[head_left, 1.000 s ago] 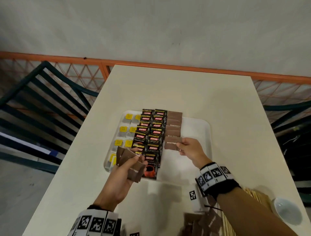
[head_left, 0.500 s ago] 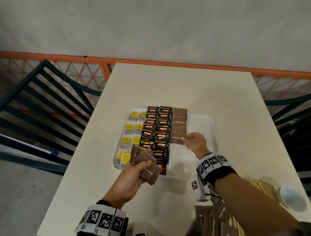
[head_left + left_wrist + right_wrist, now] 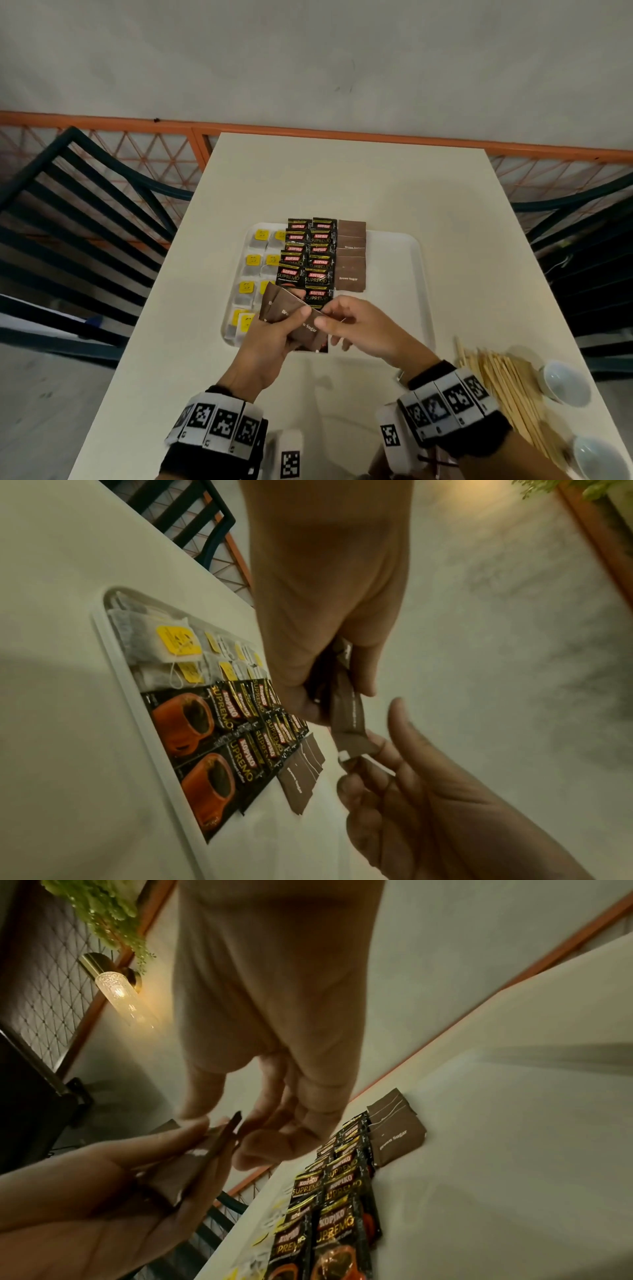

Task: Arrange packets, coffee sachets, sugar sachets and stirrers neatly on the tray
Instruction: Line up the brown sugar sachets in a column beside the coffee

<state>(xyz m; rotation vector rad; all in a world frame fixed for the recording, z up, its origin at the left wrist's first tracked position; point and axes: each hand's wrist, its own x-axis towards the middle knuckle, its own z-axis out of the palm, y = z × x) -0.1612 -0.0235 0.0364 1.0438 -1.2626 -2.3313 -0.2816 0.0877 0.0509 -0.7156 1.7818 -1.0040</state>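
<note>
A white tray (image 3: pixel 407 260) holds tea bags with yellow tags (image 3: pixel 252 261) on its left, two columns of black coffee sachets (image 3: pixel 310 255) in the middle and one column of brown sugar sachets (image 3: pixel 351 255) beside them. My left hand (image 3: pixel 274 329) grips a fan of brown sugar sachets (image 3: pixel 287 315) above the tray's near edge. My right hand (image 3: pixel 346 322) pinches the rightmost sachet of that fan (image 3: pixel 349 723) between thumb and forefinger. Wooden stirrers (image 3: pixel 507 387) lie loose on the table at the right.
Two small white bowls (image 3: pixel 565 382) stand near the table's right front corner, beside the stirrers. Dark chairs (image 3: pixel 85 219) flank the table on both sides. An orange railing (image 3: pixel 308 132) runs behind the far edge. The tray's right part is bare.
My right hand has left the sugar column on the tray and come back to the fan in my left hand, where it now pinches a sachet. One more sachet lies in the column.
</note>
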